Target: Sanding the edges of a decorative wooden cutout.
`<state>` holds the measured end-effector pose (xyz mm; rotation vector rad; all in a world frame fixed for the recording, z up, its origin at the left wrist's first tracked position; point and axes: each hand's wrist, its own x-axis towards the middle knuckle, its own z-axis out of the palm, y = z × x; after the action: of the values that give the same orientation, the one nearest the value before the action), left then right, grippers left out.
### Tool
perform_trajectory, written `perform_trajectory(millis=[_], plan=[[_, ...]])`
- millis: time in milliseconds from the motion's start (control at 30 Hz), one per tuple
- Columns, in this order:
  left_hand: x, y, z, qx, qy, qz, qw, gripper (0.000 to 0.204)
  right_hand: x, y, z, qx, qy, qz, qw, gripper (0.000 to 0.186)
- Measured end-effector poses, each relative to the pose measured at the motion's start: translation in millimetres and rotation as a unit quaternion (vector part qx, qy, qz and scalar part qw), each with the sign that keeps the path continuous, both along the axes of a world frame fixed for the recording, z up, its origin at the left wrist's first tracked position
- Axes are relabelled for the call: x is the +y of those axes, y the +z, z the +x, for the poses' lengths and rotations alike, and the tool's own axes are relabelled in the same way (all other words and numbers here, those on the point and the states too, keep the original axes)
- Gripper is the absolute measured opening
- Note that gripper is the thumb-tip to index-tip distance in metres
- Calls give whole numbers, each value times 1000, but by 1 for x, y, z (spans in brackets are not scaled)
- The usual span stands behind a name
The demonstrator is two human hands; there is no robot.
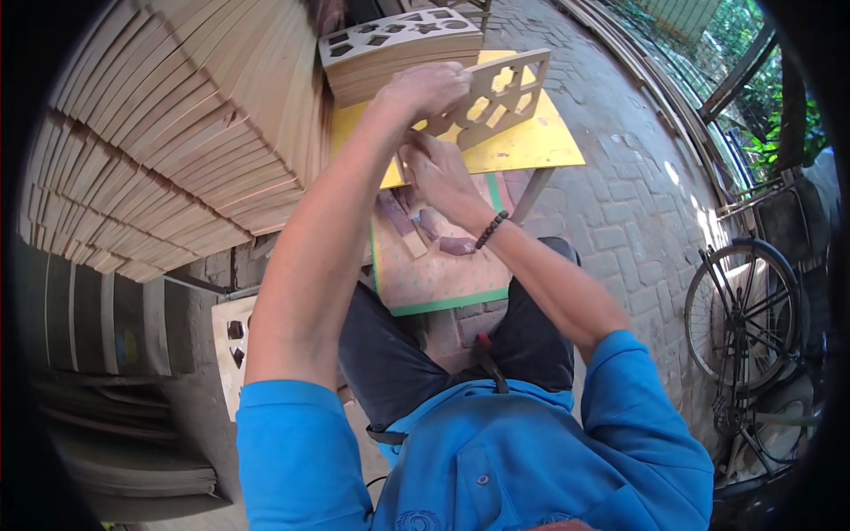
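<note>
A flat wooden board [483, 85] with shaped cut-outs stands on its edge on the yellow tabletop [553, 146]. My left hand [431, 88] is closed over the board's upper edge, toward its left end. Below it, my right hand [443, 177] is at the board's lower left end with the fingers curled in. Whatever is inside the right hand is hidden. Under that hand, several small purplish-brown pieces, one of them a block [396, 212], lie on a pinkish, green-edged panel [434, 288].
Behind my left hand stands a stack of similar cut-out boards [403, 66]. Tall piles of wooden sheets [168, 133] rise at the left. Another cut-out board [232, 310] sits beside my left arm. A bicycle [744, 310] is at the right on brick paving [620, 212].
</note>
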<state>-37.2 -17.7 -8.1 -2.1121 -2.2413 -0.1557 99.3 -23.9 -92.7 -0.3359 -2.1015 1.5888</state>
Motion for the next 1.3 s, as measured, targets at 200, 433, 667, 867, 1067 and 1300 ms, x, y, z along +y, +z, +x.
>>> perform_trajectory(millis=[200,433,667,867,1067,1300], plan=[[2,1,1,-13,25,16,999,26,-11,15,11,83,41,-308,947,22],[1,4,0,-111,72,17,991,35,-9,36,-6,178,6,-525,832,11],[2,1,0,-124,81,40,988,35,-15,29,-25,207,13,-552,808,11],[5,-1,-5,-64,40,42,996,28,-4,2,-29,81,-53,-3,995,12],[4,-1,-5,-65,23,16,998,27,9,-13,4,-15,-116,471,874,36],[10,-14,-20,-63,49,29,996,29,27,8,2,-89,-114,585,798,47]])
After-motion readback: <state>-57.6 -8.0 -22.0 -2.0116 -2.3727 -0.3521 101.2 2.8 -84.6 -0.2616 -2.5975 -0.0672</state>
